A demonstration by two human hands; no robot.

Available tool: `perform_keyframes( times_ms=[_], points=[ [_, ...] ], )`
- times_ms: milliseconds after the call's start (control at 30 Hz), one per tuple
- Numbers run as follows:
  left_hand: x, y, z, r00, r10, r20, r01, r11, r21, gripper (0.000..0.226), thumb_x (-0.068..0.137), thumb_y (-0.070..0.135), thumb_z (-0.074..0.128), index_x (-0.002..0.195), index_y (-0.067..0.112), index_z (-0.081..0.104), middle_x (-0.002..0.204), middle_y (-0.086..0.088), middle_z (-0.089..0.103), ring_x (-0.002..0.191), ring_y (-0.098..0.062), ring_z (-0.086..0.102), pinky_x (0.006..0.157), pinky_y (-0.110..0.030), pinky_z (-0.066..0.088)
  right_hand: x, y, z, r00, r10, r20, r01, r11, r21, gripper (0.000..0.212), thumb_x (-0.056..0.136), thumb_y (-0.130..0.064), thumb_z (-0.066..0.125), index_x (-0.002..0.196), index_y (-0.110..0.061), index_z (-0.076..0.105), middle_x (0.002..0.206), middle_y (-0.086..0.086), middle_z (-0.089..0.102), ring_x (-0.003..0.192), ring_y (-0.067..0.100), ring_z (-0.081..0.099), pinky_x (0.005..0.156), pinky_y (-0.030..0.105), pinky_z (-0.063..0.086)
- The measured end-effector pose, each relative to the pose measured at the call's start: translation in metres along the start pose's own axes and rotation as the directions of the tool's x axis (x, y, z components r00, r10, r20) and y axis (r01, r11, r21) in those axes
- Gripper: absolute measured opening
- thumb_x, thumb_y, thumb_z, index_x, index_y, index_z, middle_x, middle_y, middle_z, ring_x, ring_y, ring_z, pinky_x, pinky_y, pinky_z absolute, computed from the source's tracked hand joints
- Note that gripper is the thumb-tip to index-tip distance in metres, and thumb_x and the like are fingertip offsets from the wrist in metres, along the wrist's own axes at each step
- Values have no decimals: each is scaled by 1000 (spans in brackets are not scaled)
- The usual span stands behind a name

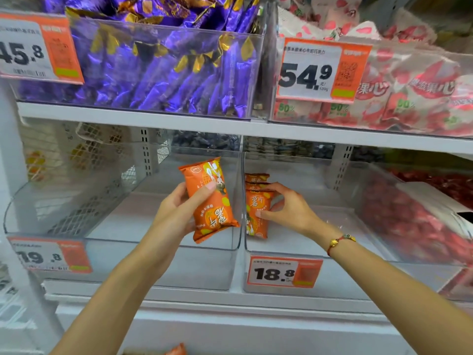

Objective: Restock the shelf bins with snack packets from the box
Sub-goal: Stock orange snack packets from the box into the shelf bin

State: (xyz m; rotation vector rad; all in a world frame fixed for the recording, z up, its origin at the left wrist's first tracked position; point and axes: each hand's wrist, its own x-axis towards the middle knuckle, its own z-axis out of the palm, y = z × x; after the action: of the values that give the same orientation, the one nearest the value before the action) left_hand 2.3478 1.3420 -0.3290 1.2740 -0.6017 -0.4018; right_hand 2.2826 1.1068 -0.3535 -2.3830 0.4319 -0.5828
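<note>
The left hand (179,211) is gripping one orange snack packet (211,198) above the left clear bin (163,262). At 3 o'clock, the right hand (286,208) is pinching stacked orange packets (256,213) standing inside the right clear bin (358,272).

We see 1 glossy orange snack packet (210,198) with yellow patches and white print, tilted upside down above the left clear plastic shelf bin (153,265). About 3 matching orange packets (256,201) stand in a row against the left wall of the right clear bin (345,275).
</note>
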Motion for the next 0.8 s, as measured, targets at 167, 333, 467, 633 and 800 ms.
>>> perform_keyframes(
  times_ms=[167, 333, 467, 633, 800],
  points=[
    [1, -1, 0, 1000, 4, -6, -4, 1000, 7, 18, 87, 35, 61, 104, 32, 61, 87, 15, 74, 77, -1, 71, 58, -14, 53, 1, 5, 1, 1000, 17, 20, -19, 998, 68, 62, 78, -23, 78, 131, -24, 46, 114, -1, 57, 94, 13, 57, 69, 13, 47],
    [-2, 3, 2, 1000, -15, 1, 15, 1000, 17, 19, 89, 32, 61, 107, 28, 62, 91, 9, 75, 77, -4, 71, 59, -15, 53, -2, 0, -12, 997, 56, 56, -55, 998, -11, 74, 77, -35, 78, 138, -24, 38, 128, -2, 54, 98, 12, 58, 76, 21, 52],
    [-6, 10, 4, 999, -32, -10, 33, 998, 55, 25, 87, 32, 64, 112, 29, 62, 99, 8, 74, 83, -4, 71, 66, -19, 54, -24, -26, -32, 989, 50, -137, -73, 982, -171, 62, 84, -44, 67, 135, -22, 41, 126, -2, 54, 115, 17, 52, 93, 35, 46],
    [-23, 27, 14, 996, 84, 18, -85, 990, 111, 33, 76, 30, 72, 107, 21, 66, 98, 5, 74, 88, -6, 69, 69, -16, 52, -72, -82, -53, 997, -71, -8, 70, 939, 338, 26, 87, -32, 66, 111, -21, 65, 104, -5, 69, 98, 6, 64, 90, 23, 51],
    [-42, 45, 33, 948, 314, -60, -312, 949, 34, 40, 65, 30, 77, 102, 18, 66, 92, 9, 74, 86, -1, 66, 74, -13, 50, -86, -112, -49, 950, -178, 256, 89, 942, 324, 36, 79, -31, 75, 113, -26, 63, 105, -8, 70, 97, 2, 65, 85, 16, 51]
  ],
)
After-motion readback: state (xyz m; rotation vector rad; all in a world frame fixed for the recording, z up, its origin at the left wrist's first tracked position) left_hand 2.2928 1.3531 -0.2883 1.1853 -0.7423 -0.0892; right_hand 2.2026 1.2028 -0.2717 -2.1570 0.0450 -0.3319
